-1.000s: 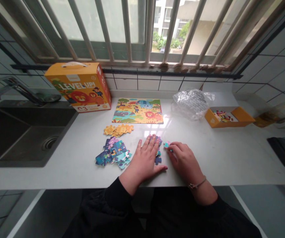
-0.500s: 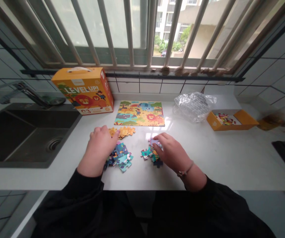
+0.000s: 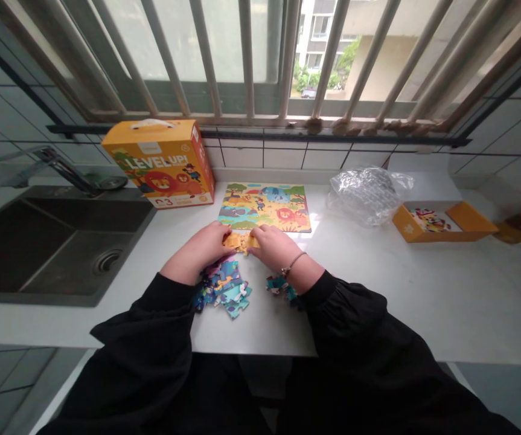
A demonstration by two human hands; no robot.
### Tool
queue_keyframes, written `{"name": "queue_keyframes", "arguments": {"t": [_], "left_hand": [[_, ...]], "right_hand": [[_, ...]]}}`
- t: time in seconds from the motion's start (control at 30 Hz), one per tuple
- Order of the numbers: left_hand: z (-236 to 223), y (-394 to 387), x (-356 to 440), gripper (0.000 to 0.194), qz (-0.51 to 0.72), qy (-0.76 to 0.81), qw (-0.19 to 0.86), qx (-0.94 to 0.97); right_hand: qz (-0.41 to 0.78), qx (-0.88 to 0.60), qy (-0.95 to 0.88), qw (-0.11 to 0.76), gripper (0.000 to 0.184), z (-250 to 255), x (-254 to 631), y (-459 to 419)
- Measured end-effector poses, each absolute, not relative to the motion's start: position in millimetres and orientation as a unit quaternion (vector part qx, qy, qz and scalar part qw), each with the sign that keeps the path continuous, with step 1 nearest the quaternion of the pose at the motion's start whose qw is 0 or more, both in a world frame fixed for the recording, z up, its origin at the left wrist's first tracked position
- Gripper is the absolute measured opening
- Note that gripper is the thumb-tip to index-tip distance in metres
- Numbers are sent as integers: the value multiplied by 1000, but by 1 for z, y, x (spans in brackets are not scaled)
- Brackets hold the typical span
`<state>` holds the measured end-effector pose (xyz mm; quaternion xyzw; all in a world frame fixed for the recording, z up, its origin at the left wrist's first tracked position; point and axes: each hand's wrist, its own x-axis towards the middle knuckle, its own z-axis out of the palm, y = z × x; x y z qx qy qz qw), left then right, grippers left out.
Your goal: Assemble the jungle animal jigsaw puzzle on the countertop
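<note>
Several yellow-orange puzzle pieces point(image 3: 241, 243) lie together just below the picture board, between my two hands. My left hand point(image 3: 201, 249) closes on their left end, thumb toward me and fingers behind. From the other side my right hand point(image 3: 274, 249) grips the right end in the same way. Closer to me, below my left hand, is a heap of blue, purple and teal puzzle pieces point(image 3: 226, 287). A smaller group of teal and dark puzzle pieces point(image 3: 278, 285) sits under my right wrist, partly hidden by it.
Behind my hands lies a colourful animal picture board point(image 3: 264, 206). An orange puzzle box point(image 3: 160, 166) stands at the back left, beside a dark sink point(image 3: 119, 226). Crumpled bubble wrap point(image 3: 369, 193) and an open orange tray point(image 3: 444, 232) with pieces inside are at the right.
My right hand has left the small right-hand group and moved left to the yellow-orange pieces. My left hand has shifted slightly up and right onto them. The camera view has turned a little left.
</note>
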<state>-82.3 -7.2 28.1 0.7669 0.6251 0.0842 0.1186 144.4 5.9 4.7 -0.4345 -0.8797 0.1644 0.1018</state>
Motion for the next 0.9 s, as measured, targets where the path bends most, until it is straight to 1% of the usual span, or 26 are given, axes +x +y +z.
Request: {"name": "queue_keyframes", "arguments": {"t": [0.07, 0.1, 0.13, 0.27, 0.3, 0.33, 0.37, 0.43, 0.53, 0.6, 0.67, 0.73, 0.9], "left_hand": [[26, -3, -75, 16, 95, 608, 128, 778], [24, -1, -71, 19, 102, 599, 140, 782], [22, 1, -68, 25, 113, 589, 156, 785], [12, 0, -62, 49, 179, 553, 243, 777], [11, -2, -61, 52, 193, 544, 260, 774], [9, -3, -61, 52, 201, 537, 269, 774], [9, -5, -61, 52, 203, 529, 270, 778], [9, -9, -60, 51, 204, 519, 259, 789], [9, -11, -58, 39, 218, 521, 256, 784], [7, -11, -57, 32, 233, 527, 264, 773], [4, -11, -56, 31, 234, 539, 263, 765], [1, -11, -54, 34, 233, 555, 256, 756], [0, -11, -53, 58, 248, 574, 267, 734]], "right_hand": [[183, -453, -865, 112, 33, 3, 156, 7], [194, -464, -856, 123, 37, 2, 162, 7], [206, -474, -845, 137, 44, -1, 167, 8], [250, -515, -802, 173, 87, -10, 182, 10], [255, -520, -797, 171, 93, -12, 184, 10], [257, -522, -796, 166, 95, -12, 185, 10], [255, -523, -798, 159, 92, -12, 185, 10], [250, -519, -804, 145, 79, -11, 185, 10], [243, -518, -808, 136, 59, -8, 183, 9], [239, -521, -807, 142, 55, -9, 183, 9], [231, -522, -806, 157, 56, -12, 182, 8], [230, -522, -802, 178, 58, -15, 182, 8], [263, -526, -782, 206, 58, -20, 180, 5]]}}
